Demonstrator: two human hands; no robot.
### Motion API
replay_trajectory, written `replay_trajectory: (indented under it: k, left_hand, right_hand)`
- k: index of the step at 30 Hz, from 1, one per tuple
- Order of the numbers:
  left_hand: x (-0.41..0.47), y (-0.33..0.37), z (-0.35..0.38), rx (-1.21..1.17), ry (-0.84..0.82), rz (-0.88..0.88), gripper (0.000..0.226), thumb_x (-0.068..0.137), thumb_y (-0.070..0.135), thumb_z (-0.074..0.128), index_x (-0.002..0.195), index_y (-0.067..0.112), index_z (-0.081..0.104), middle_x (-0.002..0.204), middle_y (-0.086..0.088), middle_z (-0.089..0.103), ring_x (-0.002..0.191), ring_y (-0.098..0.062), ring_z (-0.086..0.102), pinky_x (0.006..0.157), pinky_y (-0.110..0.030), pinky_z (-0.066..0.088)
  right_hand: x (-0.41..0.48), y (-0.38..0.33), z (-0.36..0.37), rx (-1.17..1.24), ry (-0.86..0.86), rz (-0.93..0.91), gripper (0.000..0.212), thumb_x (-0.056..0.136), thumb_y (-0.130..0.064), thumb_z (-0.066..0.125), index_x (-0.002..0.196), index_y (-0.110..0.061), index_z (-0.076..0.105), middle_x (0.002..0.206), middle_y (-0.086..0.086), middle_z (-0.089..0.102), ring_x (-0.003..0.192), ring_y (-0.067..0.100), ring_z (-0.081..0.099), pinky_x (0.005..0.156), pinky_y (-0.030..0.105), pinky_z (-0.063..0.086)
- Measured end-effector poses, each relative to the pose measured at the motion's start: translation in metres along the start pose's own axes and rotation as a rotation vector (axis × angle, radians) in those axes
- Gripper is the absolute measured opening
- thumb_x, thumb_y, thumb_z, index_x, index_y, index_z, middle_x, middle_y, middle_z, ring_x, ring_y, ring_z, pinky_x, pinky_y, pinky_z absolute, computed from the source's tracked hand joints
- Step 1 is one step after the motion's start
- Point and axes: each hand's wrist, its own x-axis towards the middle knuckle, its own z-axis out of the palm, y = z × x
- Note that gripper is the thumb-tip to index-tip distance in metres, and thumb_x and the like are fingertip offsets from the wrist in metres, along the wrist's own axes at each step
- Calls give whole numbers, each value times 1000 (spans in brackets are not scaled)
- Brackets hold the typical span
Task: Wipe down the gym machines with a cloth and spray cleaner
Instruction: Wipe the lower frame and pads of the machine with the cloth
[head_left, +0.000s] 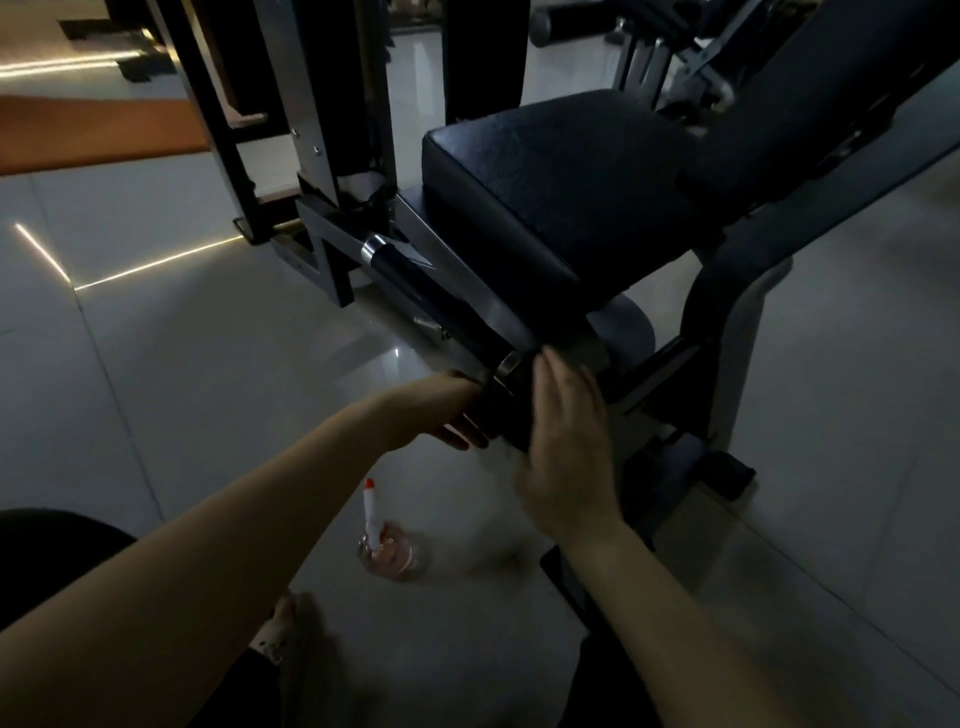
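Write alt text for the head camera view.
In a dim gym, the left hand grips the near end of a black handle beside a padded seat, the right hand flat against it. A spray bottle stands on the floor below.

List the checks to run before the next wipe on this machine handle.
1. Left hand at the near end of the black cylindrical handle grip: ok.
2. Right hand flat against that end, fingers straight: ok.
3. Cloth between the hands: cannot tell, dark and blurred.
4. Clear spray bottle with white, red-tipped nozzle upright on the pale tiled floor: ok.
5. Black padded seat already wiped: cannot tell.
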Motion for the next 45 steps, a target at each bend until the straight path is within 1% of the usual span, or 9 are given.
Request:
replay_trajectory:
  k: [4, 8, 11, 16, 21, 26, 32, 39, 45]
  left_hand:
    - [7, -9, -8, -116, 265, -89, 21, 106, 20, 48, 96, 9, 62, 90, -9, 66, 74, -17, 64, 62, -23, 53]
    - [14, -55, -29, -36, 352, -187, 18, 105, 16, 51, 99, 8, 66, 103, -15, 71, 80, -20, 67, 68, -30, 53]
    - [18, -94, -28, 112, 349, -290, 23, 102, 25, 59, 114, 5, 62, 104, -13, 65, 84, -21, 61, 73, -31, 50]
    - [9, -141, -16, 477, 362, -444, 46, 96, 51, 64, 121, 13, 53, 104, -3, 58, 96, -19, 58, 80, -32, 48]
    - [5, -170, 0, 412, 263, -577, 51, 101, 39, 60, 135, 4, 49, 123, -14, 56, 98, -22, 55, 84, -33, 52]
    - [12, -171, 13, 376, 226, -517, 38, 108, 32, 48, 134, 4, 48, 116, -14, 58, 90, -22, 62, 57, -23, 47]
    - [24, -187, 20, 439, 217, -446, 38, 103, 16, 53, 141, 11, 52, 120, -10, 62, 96, -19, 67, 74, -27, 58]
    - [55, -164, 3, 422, 201, -383, 33, 103, 18, 51, 134, 9, 55, 111, -10, 67, 93, -21, 70, 84, -32, 60]
    - [68, -135, -6, 438, -38, -318, 46, 98, 18, 55, 144, 17, 49, 131, -6, 62, 104, -21, 67, 88, -35, 59]
  right_hand:
    - [27, -32, 11, -163, 8, 53, 82, 91, -38, 48, 154, 6, 20, 161, 22, 24, 150, 33, 24, 122, 45, 20]
    - [55, -38, 14, -130, -1, -65, 68, 91, -19, 61, 149, 4, 34, 148, 24, 43, 138, 36, 42, 115, 44, 39]
    - [89, -44, 19, -149, -59, -158, 69, 91, -23, 66, 148, -1, 34, 135, 23, 52, 121, 36, 56, 93, 41, 55]
    - [119, -53, 18, -213, -112, -204, 44, 96, -34, 63, 126, -3, 51, 109, 16, 67, 96, 28, 70, 73, 31, 57]
    - [119, -55, 9, -85, -85, -162, 27, 97, -29, 64, 109, -6, 60, 98, 13, 72, 91, 28, 72, 75, 35, 59]
    - [110, -47, 2, 142, -10, 0, 29, 95, -12, 63, 122, -3, 58, 108, 13, 72, 101, 27, 71, 81, 34, 60]
    - [98, -41, 7, -15, -53, -77, 51, 87, -47, 71, 118, -10, 56, 104, 9, 67, 92, 26, 69, 73, 35, 55]
    - [96, -40, 10, -26, -43, -101, 35, 90, -28, 69, 119, -8, 61, 103, 8, 69, 93, 22, 70, 78, 29, 57]
    - [99, -46, 11, 74, 18, 50, 19, 83, -8, 75, 98, 1, 68, 83, 13, 71, 76, 26, 72, 67, 30, 59]
